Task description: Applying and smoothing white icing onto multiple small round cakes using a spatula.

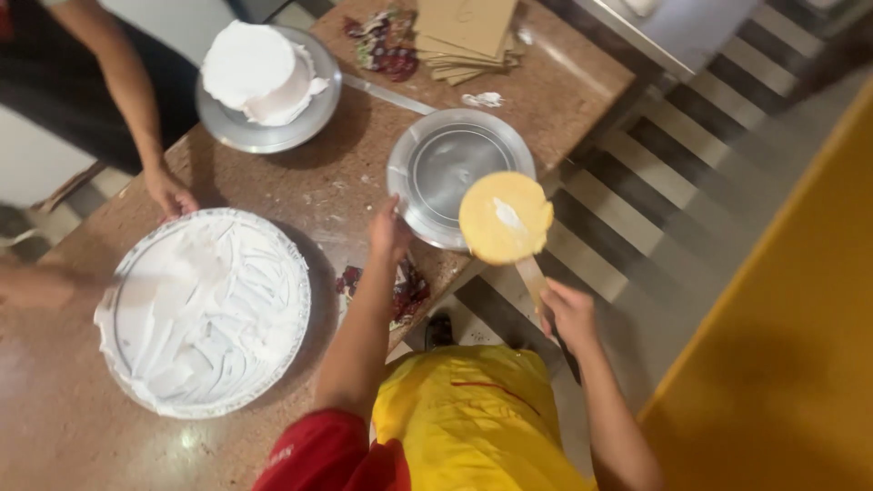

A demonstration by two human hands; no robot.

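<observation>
The left hand (389, 229) rests at the near edge of an empty metal turntable (446, 159), with the fingers half curled and touching its rim; it holds nothing else. The right hand (568, 314) is closed around the handle of a long spatula (530, 277). On the blade of the spatula lies a round yellow cake layer (506, 217), with a small white spot of cream on top. The layer is in the air, partly over the right side of the turntable and partly past the edge of the surface (300, 182), above the striped floor (655, 182).

To the left, on the same brown surface, stands a big bowl (136, 273) full of white cream. Another person's hand (170, 194) leans on the surface just behind this bowl, and one more hand (36, 286) is at the left edge, blurred. Farther back there is a second turntable (238, 136) with a cake covered in white cream (257, 71). Near it lies a long knife (386, 94), and behind are a stack of brown cardboard sheets (466, 36) and some dark red decorations (386, 44). A few more red pieces (409, 291) lie under the left forearm, near the front edge.
</observation>
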